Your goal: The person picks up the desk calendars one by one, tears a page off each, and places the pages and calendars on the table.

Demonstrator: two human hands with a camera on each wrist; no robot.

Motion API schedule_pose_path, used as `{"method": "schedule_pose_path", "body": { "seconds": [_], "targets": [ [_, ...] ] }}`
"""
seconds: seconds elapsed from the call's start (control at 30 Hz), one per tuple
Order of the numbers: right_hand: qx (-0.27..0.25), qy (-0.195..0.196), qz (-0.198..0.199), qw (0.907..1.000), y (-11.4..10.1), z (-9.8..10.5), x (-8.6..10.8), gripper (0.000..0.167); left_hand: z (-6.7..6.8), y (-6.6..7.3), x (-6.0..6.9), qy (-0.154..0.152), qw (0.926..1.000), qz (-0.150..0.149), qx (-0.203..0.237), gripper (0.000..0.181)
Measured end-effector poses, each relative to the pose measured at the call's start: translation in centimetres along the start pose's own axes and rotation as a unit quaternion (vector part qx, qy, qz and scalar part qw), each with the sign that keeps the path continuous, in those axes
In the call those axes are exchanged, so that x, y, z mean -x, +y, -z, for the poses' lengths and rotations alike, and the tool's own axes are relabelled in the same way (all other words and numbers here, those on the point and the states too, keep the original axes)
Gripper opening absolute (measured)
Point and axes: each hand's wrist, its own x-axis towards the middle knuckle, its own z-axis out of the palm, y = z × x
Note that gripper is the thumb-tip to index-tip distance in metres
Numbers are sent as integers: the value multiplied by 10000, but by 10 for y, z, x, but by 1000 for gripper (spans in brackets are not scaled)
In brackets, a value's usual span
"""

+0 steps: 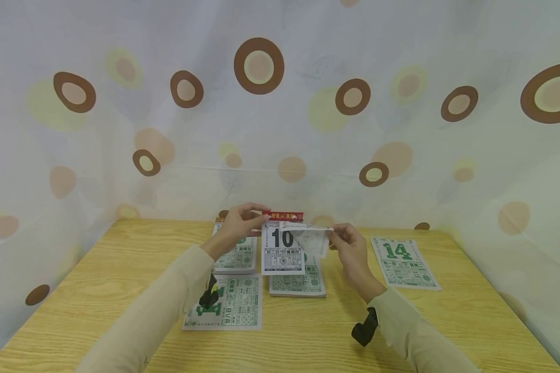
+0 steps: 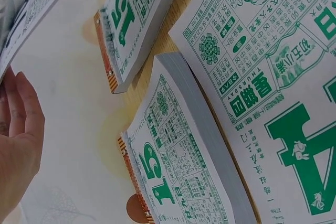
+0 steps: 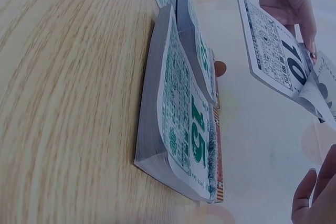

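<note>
My left hand (image 1: 233, 229) grips the red top strip of a small tear-off calendar (image 1: 282, 261), held up above the table with a black "10" on its front. A thin top leaf (image 1: 313, 241) is folded over to the right from the strip. Its far corner is pinched between the thumb and fingers of my right hand (image 1: 353, 253). In the right wrist view the leaf (image 3: 317, 90) curls away from the "10" page, and part of the right hand (image 3: 321, 195) shows below it. The left wrist view catches only an edge of the calendar above the left hand (image 2: 22, 129).
Two thick calendar pads with green "15" fronts, a left pad (image 3: 202, 56) and a nearer pad (image 3: 181, 114), lie on the wood-grain table (image 1: 308, 336). A loose "14" sheet (image 1: 406, 264) is at right; another green-printed sheet (image 1: 242, 305) lies front left. A spotted cloth (image 1: 289, 119) hangs behind.
</note>
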Motion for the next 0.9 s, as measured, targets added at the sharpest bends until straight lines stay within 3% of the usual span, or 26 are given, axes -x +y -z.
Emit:
{"method": "schedule_pose_path", "body": {
  "seconds": [0.13,0.33,0.6,0.9],
  "targets": [
    [-144,28,-88,9999,1,4,-3,14,3,-1,1,62,10000,12,-25,29],
    [-106,-2,2,9999,6,13,-8,14,11,-2,5,-139,9999,-66,8,32],
    [-71,-51,-2,10000,3,11,-9,15,12,-2,5,-93,9999,37,41,29],
    [-246,229,-6,9994,1,8,-8,11,9,-2,3,44,9997,223,123,28]
  ]
}}
